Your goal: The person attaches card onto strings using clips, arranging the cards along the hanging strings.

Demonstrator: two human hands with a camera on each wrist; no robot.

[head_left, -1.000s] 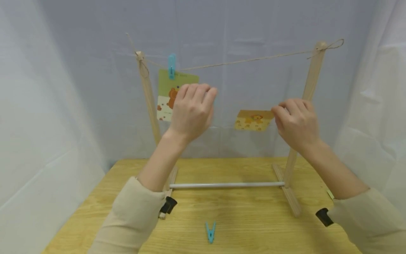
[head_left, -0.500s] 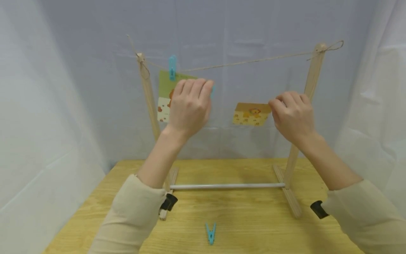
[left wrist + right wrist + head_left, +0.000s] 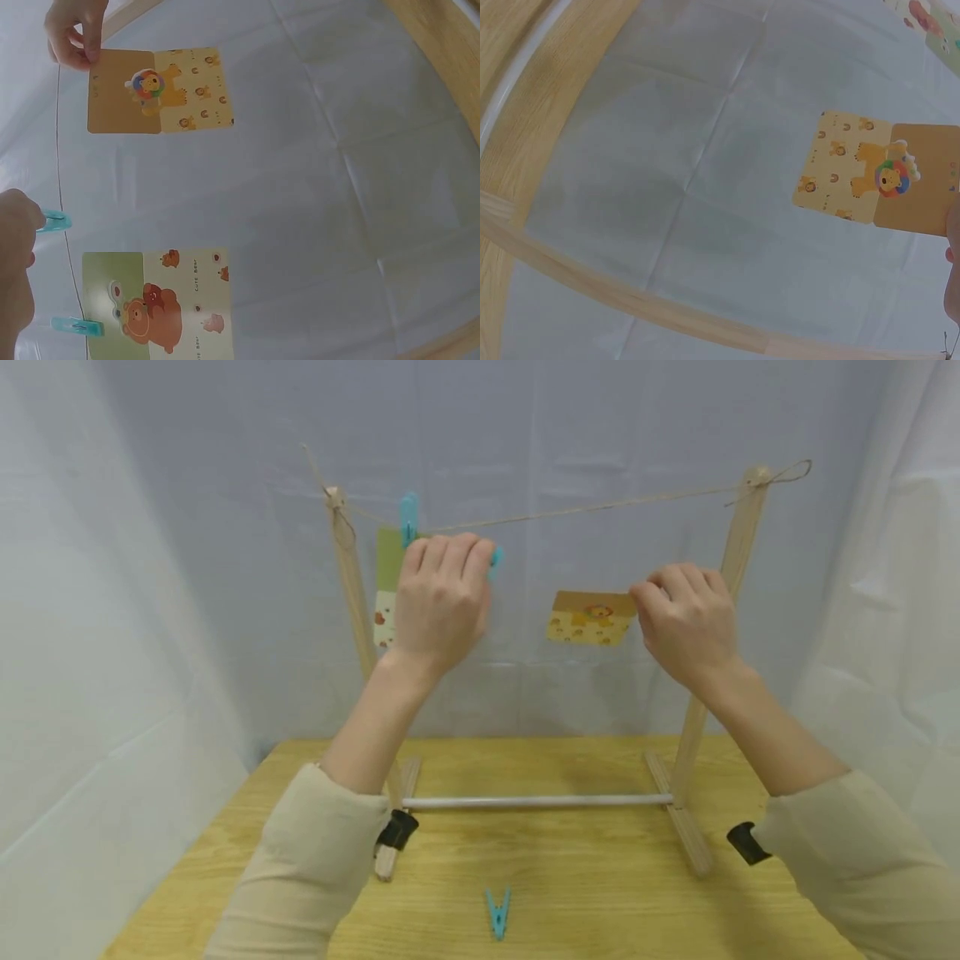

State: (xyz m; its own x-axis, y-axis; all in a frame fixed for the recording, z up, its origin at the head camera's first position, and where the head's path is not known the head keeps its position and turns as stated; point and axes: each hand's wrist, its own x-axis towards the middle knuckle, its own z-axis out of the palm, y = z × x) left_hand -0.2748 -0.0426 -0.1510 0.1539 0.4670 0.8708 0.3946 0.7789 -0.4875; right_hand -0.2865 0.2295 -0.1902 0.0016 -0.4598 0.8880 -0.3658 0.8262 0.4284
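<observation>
My left hand (image 3: 444, 597) pinches a blue clothespin (image 3: 54, 220), whose end pokes out past the fingers in the head view. With its thumb and fingers, my right hand (image 3: 686, 622) holds a lion card (image 3: 590, 618) by its upper right corner. That card, brown above and yellow below, hangs in the air below the string (image 3: 600, 507). A bear card (image 3: 157, 304), green and cream, hangs from the string at the left under another blue clothespin (image 3: 408, 518). My left hand covers much of the bear card in the head view.
Wooden posts (image 3: 738, 539) hold the string, with a white rod (image 3: 536, 801) joining their feet. One more blue clothespin (image 3: 498, 913) lies on the wooden table (image 3: 585, 868) near the front. White sheeting (image 3: 517, 693) surrounds the table.
Both hands have risen a little and shifted slightly left. The lion card has moved up with the right hand. The left hand now covers more of the bear card.
</observation>
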